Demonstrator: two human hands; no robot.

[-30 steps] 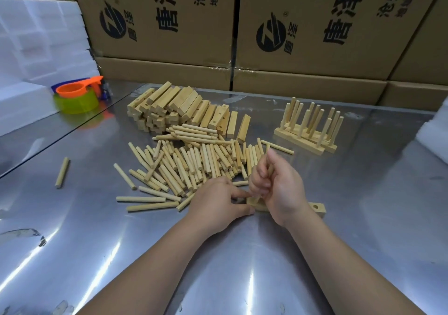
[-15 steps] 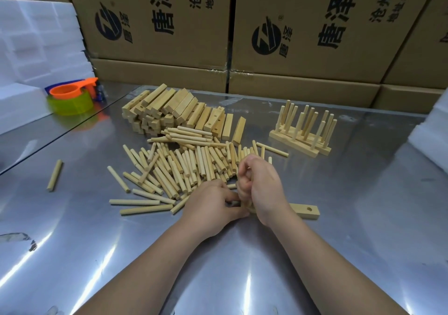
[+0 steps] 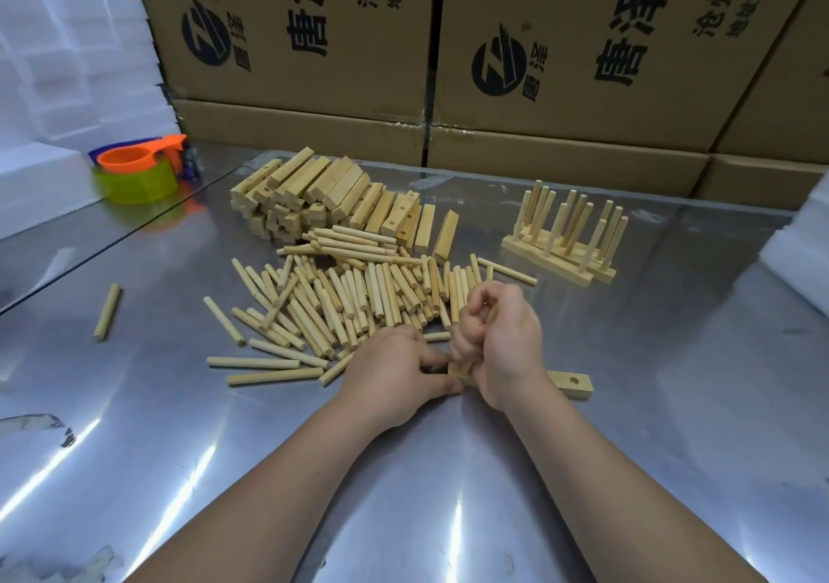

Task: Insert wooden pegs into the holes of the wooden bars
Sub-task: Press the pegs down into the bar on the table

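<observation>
The pale rectangular wooden bar (image 3: 566, 383) lies flat on the brushed steel table (image 3: 673, 403), close in front of the person, with one drilled hole open at its right end. The left hand (image 3: 399, 371) pinches the bar's left end between thumb and fingers and steadies it against the table. The right hand (image 3: 498, 336) is closed in a fist directly above the left part of the bar. It appears to be wrapped round a round wooden peg standing in a hole, but the peg itself is almost wholly hidden by the fingers. Judged from the material, bar and pegs are light, stiff and dry, and unlikely to slip. A peg is best gripped along its upper shaft and kept upright, since a tilted peg may bind in the hole. The bar is best held at the end beside the hole being filled. Just beyond the hands lies the loose heap of pegs (image 3: 359, 295), and behind it the stack of unfilled wooden bars (image 3: 332, 197). To the right stand finished bars with upright pegs (image 3: 569, 241). A stray peg (image 3: 107, 311) lies well apart to the left, near an orange and green plastic container (image 3: 134, 176).
</observation>
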